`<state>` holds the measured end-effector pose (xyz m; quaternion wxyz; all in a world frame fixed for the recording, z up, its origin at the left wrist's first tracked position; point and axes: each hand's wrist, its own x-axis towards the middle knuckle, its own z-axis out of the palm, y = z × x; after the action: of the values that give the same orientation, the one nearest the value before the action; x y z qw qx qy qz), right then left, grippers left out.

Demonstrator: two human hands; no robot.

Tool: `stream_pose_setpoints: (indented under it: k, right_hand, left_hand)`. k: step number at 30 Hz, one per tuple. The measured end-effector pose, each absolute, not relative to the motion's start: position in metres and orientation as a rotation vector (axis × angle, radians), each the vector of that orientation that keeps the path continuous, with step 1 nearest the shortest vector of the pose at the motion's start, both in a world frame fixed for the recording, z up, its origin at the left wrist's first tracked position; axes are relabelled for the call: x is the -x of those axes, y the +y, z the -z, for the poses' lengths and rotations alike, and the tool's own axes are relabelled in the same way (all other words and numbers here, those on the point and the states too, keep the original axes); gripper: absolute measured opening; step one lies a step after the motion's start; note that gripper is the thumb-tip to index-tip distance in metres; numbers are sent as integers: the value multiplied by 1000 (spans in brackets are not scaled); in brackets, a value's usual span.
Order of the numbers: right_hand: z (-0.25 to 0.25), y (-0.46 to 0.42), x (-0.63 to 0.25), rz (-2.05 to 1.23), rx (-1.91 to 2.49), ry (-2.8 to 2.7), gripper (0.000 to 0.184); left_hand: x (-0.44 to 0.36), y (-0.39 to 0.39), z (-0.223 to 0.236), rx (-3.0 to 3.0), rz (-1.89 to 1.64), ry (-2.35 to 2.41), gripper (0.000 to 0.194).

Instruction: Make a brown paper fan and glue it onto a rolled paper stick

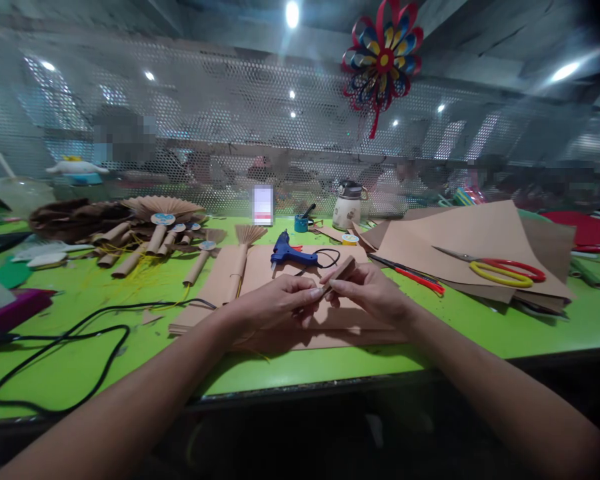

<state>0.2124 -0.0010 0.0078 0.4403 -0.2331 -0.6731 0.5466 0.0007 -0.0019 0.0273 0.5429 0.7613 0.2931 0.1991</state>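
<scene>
Both my hands meet above a stack of brown paper (275, 337), pinching a small folded strip of brown paper (346, 268). My left hand (285, 299) has its thumb and fingertips closed on the strip's lower left end. On its upper right part, my right hand (373, 290) grips with thumb and fingers, hiding some of it. Just behind my hands lies a blue glue gun (293, 253) on the paper. To the left of it a paper fan with a rolled paper handle (239, 270) rests on the same stack.
Several finished-looking paper fans (155, 240) lie at the left, near a black cable (115, 327). On the right, red-and-yellow scissors (505, 270) rest on brown sheets (460, 233). A lit phone (263, 203), a teal pot (301, 223) and a bottle (347, 207) stand behind.
</scene>
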Motion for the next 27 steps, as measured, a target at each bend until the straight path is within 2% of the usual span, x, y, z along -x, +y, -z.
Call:
stream_pose_setpoints:
  k: [8,14,16,21,23,27]
  right_hand:
    - [-14,-4,-213,-1220,782,-1799,23]
    - [-10,-5,-207,-632,1027,-1996,25]
    - [-7,-5,-206,-528,1041,-2066,22]
    - [-5,-4,-209,-450,1049,-2233,19]
    - [-5,-5,-211,-475,1038,-2310,18]
    - [-7,-6,-214,-551,1070,-2420,20]
  left_hand:
    - [-3,-1,-21,-1721,-426,691,30]
    - [-4,3,-21,-1666,-660,773,29]
    - [-3,5,-26,-1685,-773,812,31]
    - [0,9,-35,-1788,-901,814,37]
    - [0,10,-33,-1844,-825,817,38]
    - [-1,11,-24,-2095,-608,923,26]
